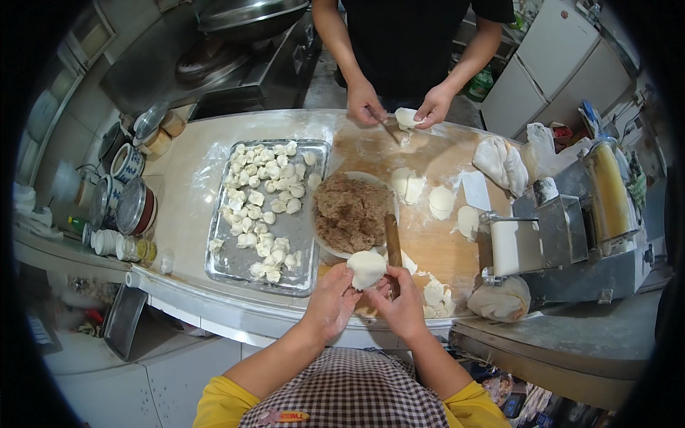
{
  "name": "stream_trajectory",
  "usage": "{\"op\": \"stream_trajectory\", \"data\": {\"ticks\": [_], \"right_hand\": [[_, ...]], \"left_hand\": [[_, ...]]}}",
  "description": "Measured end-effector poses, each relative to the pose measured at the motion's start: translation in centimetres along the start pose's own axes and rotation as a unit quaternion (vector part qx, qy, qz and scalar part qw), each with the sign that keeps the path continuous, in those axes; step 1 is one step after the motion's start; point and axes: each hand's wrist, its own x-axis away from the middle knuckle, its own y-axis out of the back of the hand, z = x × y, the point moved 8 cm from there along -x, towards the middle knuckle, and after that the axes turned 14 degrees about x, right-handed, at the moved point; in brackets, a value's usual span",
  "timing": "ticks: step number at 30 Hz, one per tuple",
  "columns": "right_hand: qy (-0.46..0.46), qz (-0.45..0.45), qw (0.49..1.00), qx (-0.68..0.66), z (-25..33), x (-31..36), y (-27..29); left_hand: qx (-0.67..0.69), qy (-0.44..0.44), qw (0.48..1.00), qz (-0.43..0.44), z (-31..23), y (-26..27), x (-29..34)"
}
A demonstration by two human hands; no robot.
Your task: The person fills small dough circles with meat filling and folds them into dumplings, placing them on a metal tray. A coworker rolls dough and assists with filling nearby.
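While the left hand [334,298] and right hand [402,298], half-curled, hold a dough round [367,269] at lower centre, I'd support it evenly — tugging could thin it.

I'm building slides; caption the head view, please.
Left hand and right hand hold a dough wrapper near brown filling and a tray of dumplings.

Tiled wall [80,127] at left, steel stove [282,65], white refrigerator [558,50] at right, white cupboards [189,381]

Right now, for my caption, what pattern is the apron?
The apron: dark and white checks; head view.
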Motion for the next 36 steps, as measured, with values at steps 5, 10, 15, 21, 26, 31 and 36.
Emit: {"op": "stream_trajectory", "data": {"ticks": [5,10,15,21,26,31,36], "right_hand": [[0.009,-0.007,0.996,0.093,-2.4,-0.7,1.7],[0.063,0.072,0.989,0.117,0.7,0.1,0.0],[0.083,-0.001,0.977,0.197,-0.5,-0.7,1.7],[0.107,-0.05,0.967,0.224,0.0,-1.5,4.7],[0.129,0.046,0.976,0.169,2.3,-1.7,1.5],[0.206,0.077,0.934,0.282,4.8,-3.4,-1.7],[0.213,0.107,0.924,0.298,5.5,-5.1,-4.1]], "left_hand": [[0.028,-0.021,0.999,-0.006,-1.5,-0.4,0.3],[0.029,0.014,0.999,0.027,0.3,-1.0,0.0],[0.024,0.012,1.0,0.013,-1.6,-1.5,0.7],[-0.059,-0.044,0.993,-0.089,-5.8,2.8,0.6],[-0.11,-0.068,0.976,-0.175,-7.4,6.8,-0.9],[-0.133,-0.038,0.97,-0.198,-6.9,7.3,-3.1],[-0.106,-0.07,0.975,-0.181,-6.3,4.6,-3.9]]}}
